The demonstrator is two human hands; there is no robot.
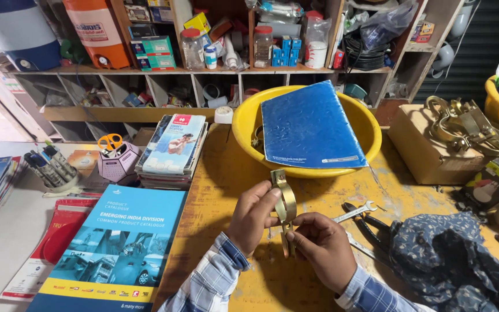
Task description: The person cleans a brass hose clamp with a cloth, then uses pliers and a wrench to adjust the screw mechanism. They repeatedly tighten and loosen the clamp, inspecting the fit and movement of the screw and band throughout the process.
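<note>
A brass-coloured metal pipe clamp (285,202) stands upright between both my hands above the yellow worktop (215,190). My left hand (253,215) grips its curved band from the left. My right hand (323,248) pinches its lower stem from the right. Just beyond the clamp sits a yellow plastic basin (244,124) with a blue booklet (309,127) lying across its rim. An open-ended spanner (355,211) and black-handled pliers (371,225) lie on the worktop just right of my right hand.
A blue patterned cloth (451,260) lies at the right. A cardboard box (428,147) carries several more brass clamps (463,124). Catalogues (114,248), a book stack (174,147), a pen holder (53,167) and scissors (110,143) fill the left. Cluttered shelves (232,69) stand behind.
</note>
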